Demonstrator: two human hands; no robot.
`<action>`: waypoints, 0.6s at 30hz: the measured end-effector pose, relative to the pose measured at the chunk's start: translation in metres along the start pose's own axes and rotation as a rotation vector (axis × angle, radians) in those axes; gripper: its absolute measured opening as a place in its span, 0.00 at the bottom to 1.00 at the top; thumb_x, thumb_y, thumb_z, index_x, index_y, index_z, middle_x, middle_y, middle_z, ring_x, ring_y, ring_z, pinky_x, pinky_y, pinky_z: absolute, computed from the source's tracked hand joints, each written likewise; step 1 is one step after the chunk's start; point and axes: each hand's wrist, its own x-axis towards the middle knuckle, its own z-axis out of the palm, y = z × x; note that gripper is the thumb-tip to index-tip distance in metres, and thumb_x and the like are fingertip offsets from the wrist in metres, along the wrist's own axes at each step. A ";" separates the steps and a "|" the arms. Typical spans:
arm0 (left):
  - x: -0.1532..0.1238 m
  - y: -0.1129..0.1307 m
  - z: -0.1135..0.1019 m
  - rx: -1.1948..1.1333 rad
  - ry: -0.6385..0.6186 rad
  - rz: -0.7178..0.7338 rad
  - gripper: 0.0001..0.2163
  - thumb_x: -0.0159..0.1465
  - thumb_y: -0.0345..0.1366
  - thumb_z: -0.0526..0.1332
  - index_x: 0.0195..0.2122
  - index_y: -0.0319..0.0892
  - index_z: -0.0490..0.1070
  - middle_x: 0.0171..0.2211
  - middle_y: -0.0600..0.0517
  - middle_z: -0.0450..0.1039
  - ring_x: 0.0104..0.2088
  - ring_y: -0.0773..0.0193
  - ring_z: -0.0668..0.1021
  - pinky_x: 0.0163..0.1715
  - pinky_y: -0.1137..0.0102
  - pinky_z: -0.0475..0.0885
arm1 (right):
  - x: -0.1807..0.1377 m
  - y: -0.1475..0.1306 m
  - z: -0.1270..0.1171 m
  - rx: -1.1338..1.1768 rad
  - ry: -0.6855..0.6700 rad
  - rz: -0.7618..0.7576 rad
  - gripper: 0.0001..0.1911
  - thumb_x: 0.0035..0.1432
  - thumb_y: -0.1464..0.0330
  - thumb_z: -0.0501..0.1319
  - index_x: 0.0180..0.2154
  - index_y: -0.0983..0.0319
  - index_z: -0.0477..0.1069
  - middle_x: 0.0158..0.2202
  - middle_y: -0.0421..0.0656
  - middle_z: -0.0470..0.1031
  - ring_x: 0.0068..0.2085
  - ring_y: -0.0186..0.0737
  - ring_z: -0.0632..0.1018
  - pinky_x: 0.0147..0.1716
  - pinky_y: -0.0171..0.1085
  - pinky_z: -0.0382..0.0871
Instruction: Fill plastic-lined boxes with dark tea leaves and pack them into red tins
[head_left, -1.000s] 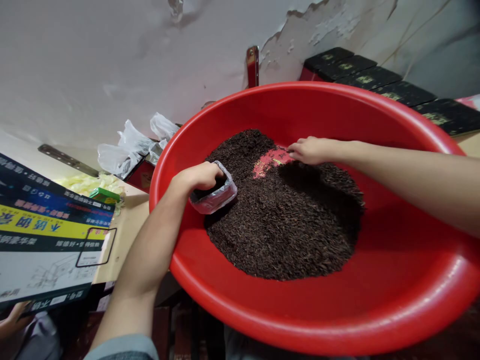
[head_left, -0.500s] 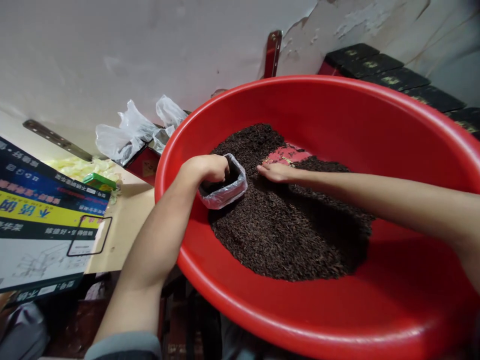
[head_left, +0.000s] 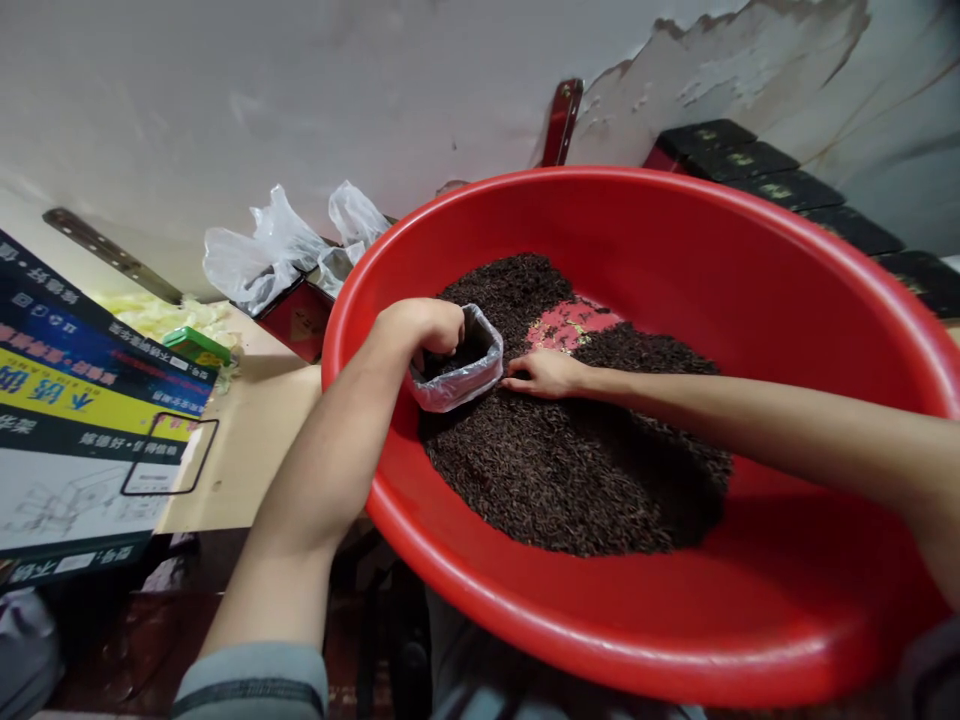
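A heap of dark dry tea leaves lies in a big red plastic tub. At its left side is a squarish box lined with a clear plastic bag, tilted, with its mouth towards the heap. My left hand is closed on the box's near-left rim, fingers hooked inside. Some dark leaves seem to lie in the shadowed box. Just right of its mouth, my right hand rests low on the leaves, fingers slightly bent and a gap showing beside the thumb. Its fingertips are partly hidden among the leaves.
Left of the tub stands a dark red box with clear plastic bags sticking out. A printed carton and a small green packet are further left. Black-topped boxes line the wall behind the tub. A patch of red tub floor shows through the leaves.
My right hand has moved slightly left and down to beside the box's mouth, and its fingers have bent from nearly straight. My left hand still grips the box. The whole view has shifted a little.
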 end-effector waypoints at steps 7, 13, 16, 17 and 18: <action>-0.022 -0.008 -0.011 -0.129 0.086 0.097 0.14 0.67 0.36 0.62 0.51 0.42 0.81 0.38 0.47 0.84 0.39 0.57 0.84 0.40 0.68 0.77 | -0.013 0.001 -0.025 -0.022 0.114 -0.003 0.19 0.69 0.59 0.54 0.45 0.61 0.81 0.41 0.47 0.84 0.39 0.43 0.81 0.39 0.37 0.68; -0.026 -0.019 -0.022 -0.351 0.548 0.173 0.26 0.73 0.55 0.53 0.37 0.38 0.80 0.30 0.46 0.79 0.35 0.60 0.83 0.38 0.69 0.74 | -0.036 -0.009 -0.087 0.039 0.373 0.022 0.19 0.67 0.58 0.55 0.38 0.61 0.80 0.27 0.44 0.78 0.27 0.37 0.73 0.31 0.38 0.64; -0.016 -0.029 -0.025 -0.486 0.824 0.159 0.29 0.74 0.58 0.48 0.34 0.39 0.77 0.25 0.48 0.76 0.30 0.63 0.81 0.36 0.70 0.73 | -0.041 -0.030 -0.116 0.071 0.513 -0.021 0.18 0.65 0.58 0.56 0.38 0.61 0.80 0.27 0.44 0.78 0.27 0.37 0.73 0.33 0.39 0.65; -0.012 -0.033 -0.026 -0.520 0.884 0.149 0.29 0.74 0.58 0.48 0.34 0.39 0.77 0.24 0.49 0.75 0.29 0.64 0.81 0.35 0.71 0.73 | -0.040 -0.040 -0.123 0.080 0.559 -0.044 0.17 0.65 0.59 0.57 0.38 0.62 0.80 0.29 0.45 0.79 0.29 0.38 0.74 0.34 0.39 0.66; -0.008 -0.037 -0.026 -0.547 0.929 0.134 0.29 0.74 0.58 0.47 0.33 0.40 0.76 0.23 0.50 0.75 0.28 0.64 0.80 0.35 0.72 0.72 | -0.038 -0.051 -0.128 0.088 0.598 -0.068 0.17 0.65 0.59 0.57 0.38 0.62 0.80 0.30 0.45 0.80 0.30 0.38 0.75 0.35 0.39 0.66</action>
